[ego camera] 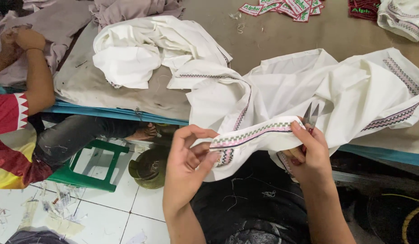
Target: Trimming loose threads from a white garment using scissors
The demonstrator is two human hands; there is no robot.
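Observation:
A white garment (309,90) with a patterned green, pink and purple trim band (254,134) lies over the table edge and into my lap. My left hand (187,165) pinches the trim band's left end between thumb and fingers. My right hand (309,151) grips the band's right part and also holds small thread snips (310,115), whose two blades point up, slightly apart, above the cloth.
Another white garment (146,49) lies bunched on the brown table (281,36). Embroidered patches (286,8) are heaped at the far edge. A person in a red and yellow shirt (11,140) sits at left on a green stool (96,167). Thread scraps litter the white tiled floor (105,217).

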